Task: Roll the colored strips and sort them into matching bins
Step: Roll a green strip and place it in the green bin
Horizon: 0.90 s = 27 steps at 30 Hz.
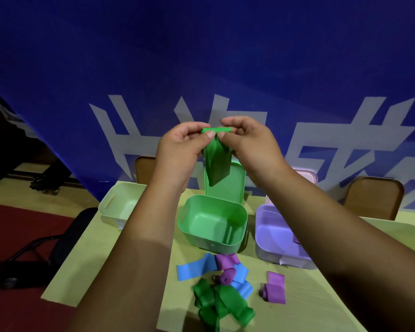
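Both hands are raised above the desk, pinching one green strip [217,161] between them: the left hand [181,152] and the right hand [248,146] grip its top end, which is wound into a small tight roll, while the rest hangs down limp and slightly folded, thin and matte like stretchy rubber band material.

Below it sits the green bin [212,222], a smooth plastic tub with rounded corners, a slot handle in its left wall and its lid [228,185] standing upright behind it. To the left stands a pale green bin [116,202] of the same shape; to the right a purple bin [273,232], partly hidden by the right forearm, with a pink lid [307,176] behind.

On the near desk lies a loose heap: crumpled green strips [219,301], flat blue strips [195,267] and purple strips [227,265] (some of these curled into rolls), and just right of it a separate purple strip [274,287].

The desk [101,245] is pale yellow-green and smooth; its left edge runs close to the pale bin. A black chair [67,233] stands on red carpet at the left, two wooden chair backs show beyond the far edge, and a blue banner [201,56] with white characters fills the background.
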Each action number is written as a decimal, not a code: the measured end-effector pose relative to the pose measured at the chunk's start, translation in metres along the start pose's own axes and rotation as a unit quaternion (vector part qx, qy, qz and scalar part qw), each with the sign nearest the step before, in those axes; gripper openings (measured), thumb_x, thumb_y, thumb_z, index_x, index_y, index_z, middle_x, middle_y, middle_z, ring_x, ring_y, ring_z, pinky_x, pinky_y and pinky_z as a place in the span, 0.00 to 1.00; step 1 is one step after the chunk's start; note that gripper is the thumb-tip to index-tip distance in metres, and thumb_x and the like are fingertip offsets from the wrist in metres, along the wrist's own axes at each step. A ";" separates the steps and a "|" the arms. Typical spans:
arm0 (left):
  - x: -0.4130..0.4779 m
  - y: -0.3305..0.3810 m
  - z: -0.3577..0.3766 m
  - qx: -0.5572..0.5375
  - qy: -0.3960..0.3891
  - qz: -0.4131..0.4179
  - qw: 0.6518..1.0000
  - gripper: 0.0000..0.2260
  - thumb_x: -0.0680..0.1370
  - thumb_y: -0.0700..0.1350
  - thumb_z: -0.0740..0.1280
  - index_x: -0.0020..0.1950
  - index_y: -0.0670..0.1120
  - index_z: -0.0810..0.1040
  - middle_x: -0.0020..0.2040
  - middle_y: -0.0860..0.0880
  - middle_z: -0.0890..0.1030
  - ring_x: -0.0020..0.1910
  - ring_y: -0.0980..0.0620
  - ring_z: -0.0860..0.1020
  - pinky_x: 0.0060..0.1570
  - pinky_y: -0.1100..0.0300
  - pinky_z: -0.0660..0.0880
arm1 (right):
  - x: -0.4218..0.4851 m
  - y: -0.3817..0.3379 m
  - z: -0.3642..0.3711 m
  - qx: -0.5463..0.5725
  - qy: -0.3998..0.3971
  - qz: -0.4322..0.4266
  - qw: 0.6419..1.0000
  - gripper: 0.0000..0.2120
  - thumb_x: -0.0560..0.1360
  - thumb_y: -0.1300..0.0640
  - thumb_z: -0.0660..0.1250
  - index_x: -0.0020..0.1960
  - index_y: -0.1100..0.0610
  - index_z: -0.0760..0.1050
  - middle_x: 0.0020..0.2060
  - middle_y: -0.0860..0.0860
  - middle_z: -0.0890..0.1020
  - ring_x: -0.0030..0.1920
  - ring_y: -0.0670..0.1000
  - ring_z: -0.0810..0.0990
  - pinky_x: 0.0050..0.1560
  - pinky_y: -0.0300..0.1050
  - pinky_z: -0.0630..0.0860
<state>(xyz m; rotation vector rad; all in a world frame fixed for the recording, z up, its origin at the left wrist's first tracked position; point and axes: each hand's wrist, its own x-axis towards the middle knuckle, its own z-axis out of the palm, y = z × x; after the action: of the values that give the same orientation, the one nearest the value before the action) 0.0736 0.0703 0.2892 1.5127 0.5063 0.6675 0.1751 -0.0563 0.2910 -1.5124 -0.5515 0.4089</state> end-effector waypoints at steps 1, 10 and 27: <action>-0.001 0.001 0.000 0.002 0.002 0.007 1.000 0.10 0.81 0.39 0.76 0.61 0.45 0.86 0.52 0.46 0.89 0.54 0.46 0.88 0.59 0.46 0.85 | 0.000 0.000 0.000 -0.002 0.003 0.002 1.000 0.12 0.80 0.60 0.74 0.63 0.53 0.82 0.52 0.55 0.88 0.55 0.56 0.88 0.62 0.63 0.83; -0.008 0.007 0.001 0.008 0.010 0.038 0.999 0.12 0.80 0.38 0.76 0.62 0.48 0.86 0.53 0.49 0.89 0.55 0.50 0.88 0.58 0.51 0.85 | -0.008 -0.001 -0.002 -0.024 0.020 0.010 0.999 0.12 0.85 0.47 0.67 0.58 0.51 0.87 0.47 0.49 0.90 0.52 0.51 0.89 0.62 0.60 0.84; -0.019 -0.005 0.020 0.130 0.104 0.190 0.968 0.11 0.79 0.38 0.76 0.59 0.49 0.88 0.54 0.52 0.87 0.53 0.57 0.86 0.54 0.59 0.84 | -0.018 -0.013 0.000 -0.032 -0.013 0.028 0.999 0.10 0.80 0.46 0.73 0.56 0.50 0.85 0.45 0.46 0.89 0.50 0.46 0.87 0.62 0.56 0.84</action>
<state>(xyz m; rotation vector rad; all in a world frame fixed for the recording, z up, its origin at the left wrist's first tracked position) 0.0741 0.0430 0.2829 1.8195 0.4774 1.1007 0.1597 -0.0668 0.3021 -1.5892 -0.5490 0.4586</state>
